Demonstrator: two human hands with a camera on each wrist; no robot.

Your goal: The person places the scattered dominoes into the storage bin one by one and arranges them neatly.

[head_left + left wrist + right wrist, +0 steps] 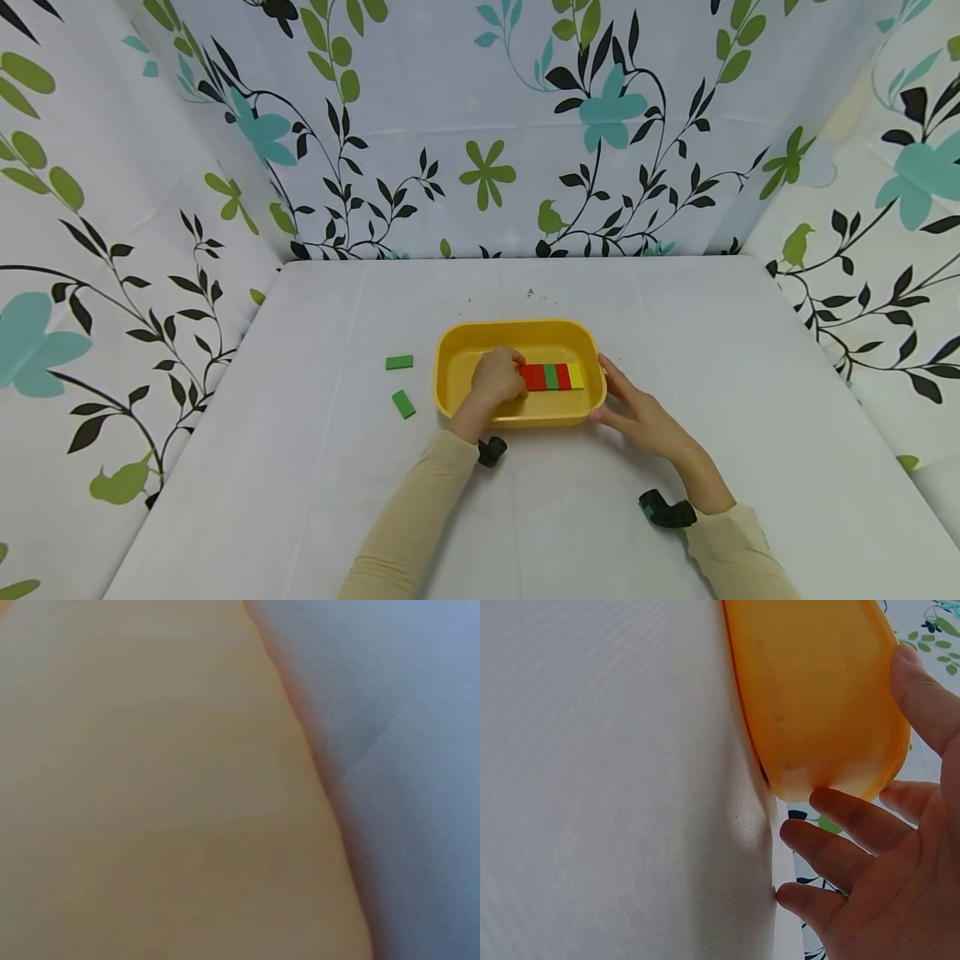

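Observation:
A yellow plastic tray [517, 423] stands on the white-covered table. Inside it, a row of small flat blocks reaches toward the right end: red, a green block [551, 377], another red, then a yellow block [576, 376]. My left hand [497, 379] reaches over the near rim with curled fingers, pinching a red block [527, 377] at the row's left end; the hand covers part of it. My right hand [637, 417] is at the tray's right end, thumb and fingers spread against it. In the right wrist view, fairly straight fingers [862, 821] touch the tray's outer wall [817, 697].
Two loose green blocks lie left of the tray, an upper one [399, 362] and a lower, slanted one [403, 404]. Patterned curtains [405, 125] surround the table [360, 308] at the back and sides. The left wrist view is mostly filled by a beige sleeve [165, 780].

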